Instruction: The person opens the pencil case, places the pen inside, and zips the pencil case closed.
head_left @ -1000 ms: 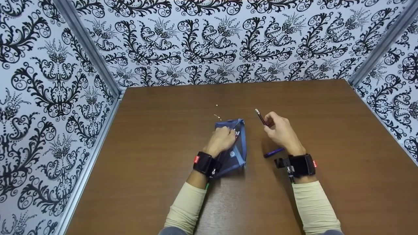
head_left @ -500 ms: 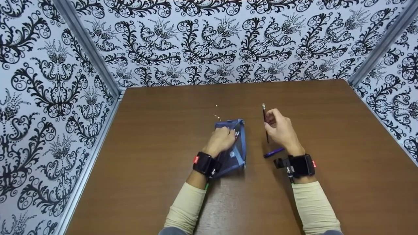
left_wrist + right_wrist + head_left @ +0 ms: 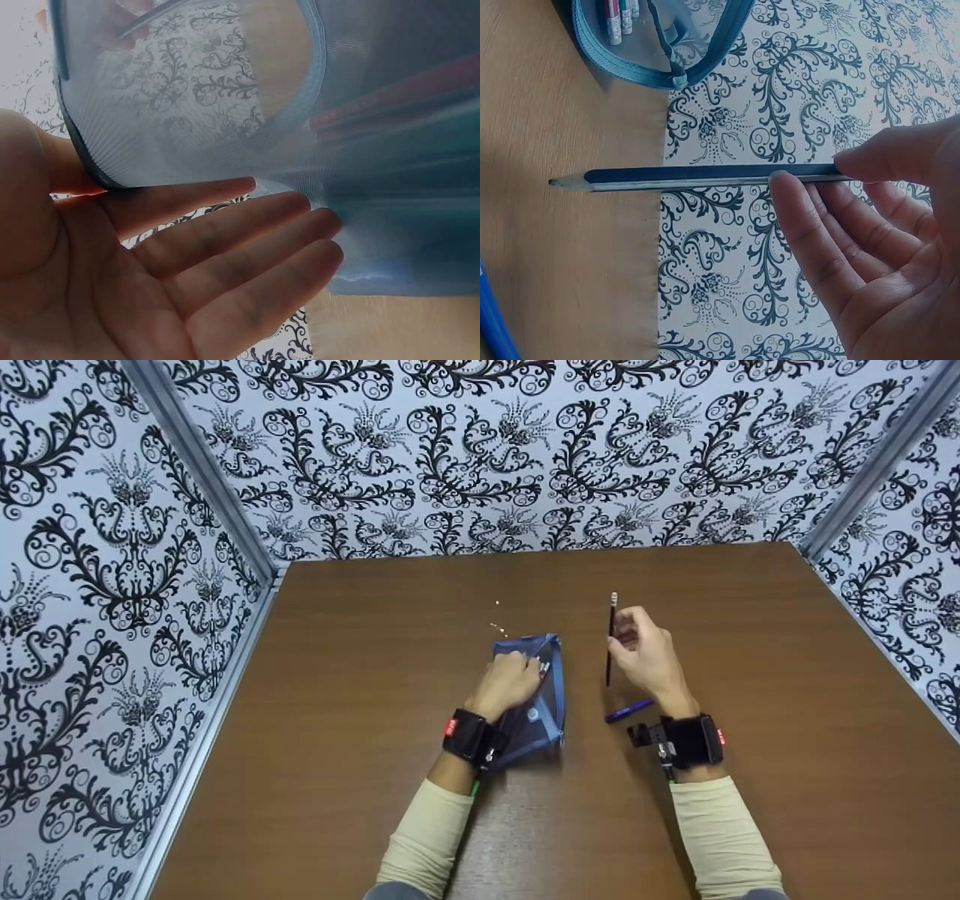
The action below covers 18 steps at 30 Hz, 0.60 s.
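Observation:
My left hand (image 3: pixel 508 684) grips the edge of a blue mesh pencil case (image 3: pixel 534 735) between thumb and index finger, its other fingers stretched along the mesh in the left wrist view. Several pencils (image 3: pixel 613 26), eraser ends showing, are inside the case near its zipped rim. To the right, my right hand (image 3: pixel 651 660) pinches a dark striped pencil (image 3: pixel 705 175) between thumb and fingertips. That pencil stands nearly upright over the table, white eraser up and sharpened point down. A blue-purple pen (image 3: pixel 628 710) lies on the table just below the right hand.
The brown wooden table (image 3: pixel 360 660) is enclosed by patterned black-and-white walls (image 3: pixel 480 457) with grey metal posts (image 3: pixel 217 472) at the corners. Small pale crumbs (image 3: pixel 499 628) lie behind the pencil case.
The pencil in my right hand has swung from leaning left to nearly upright, and the right hand has risen slightly. My left hand and the pencil case have stayed in place.

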### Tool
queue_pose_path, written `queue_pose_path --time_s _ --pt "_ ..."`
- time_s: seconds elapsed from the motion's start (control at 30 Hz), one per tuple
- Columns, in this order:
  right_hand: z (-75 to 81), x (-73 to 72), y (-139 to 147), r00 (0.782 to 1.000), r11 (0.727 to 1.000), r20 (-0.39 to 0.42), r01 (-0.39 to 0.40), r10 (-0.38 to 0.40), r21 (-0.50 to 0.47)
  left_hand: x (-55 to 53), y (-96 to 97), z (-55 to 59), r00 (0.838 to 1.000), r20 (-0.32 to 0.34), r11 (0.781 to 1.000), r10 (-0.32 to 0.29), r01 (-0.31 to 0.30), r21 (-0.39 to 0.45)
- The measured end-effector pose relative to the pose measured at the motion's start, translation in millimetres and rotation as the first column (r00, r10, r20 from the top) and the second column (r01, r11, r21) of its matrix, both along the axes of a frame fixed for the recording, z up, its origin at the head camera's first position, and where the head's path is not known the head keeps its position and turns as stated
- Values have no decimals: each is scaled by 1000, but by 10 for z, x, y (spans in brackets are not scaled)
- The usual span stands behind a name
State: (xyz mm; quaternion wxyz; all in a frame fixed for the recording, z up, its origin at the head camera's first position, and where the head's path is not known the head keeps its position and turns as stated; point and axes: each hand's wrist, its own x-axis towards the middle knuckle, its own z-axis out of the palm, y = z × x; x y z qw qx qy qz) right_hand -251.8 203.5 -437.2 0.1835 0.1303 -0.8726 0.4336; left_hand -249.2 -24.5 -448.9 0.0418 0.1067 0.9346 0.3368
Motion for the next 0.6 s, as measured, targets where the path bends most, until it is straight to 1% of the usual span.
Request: queue_pose_path --time_s 0.17,0.33,0.5,0.6 --pt "3 -5 -10 999 999 21 26 -25 -32 5 1 0 1000 20 1000 5 -5 8" --pt "14 -2 -24 999 996 20 42 -40 -73 4 -4 -1 1000 25 1000 8 -8 9" --pt "21 -2 -39 998 992 32 64 -61 -107 0 -2 2 1000 20 1000 6 -6 9" --pt "30 8 -45 997 989 54 63 -56 -131 -8 3 -8 1000 -4 1000 0 0 -1"
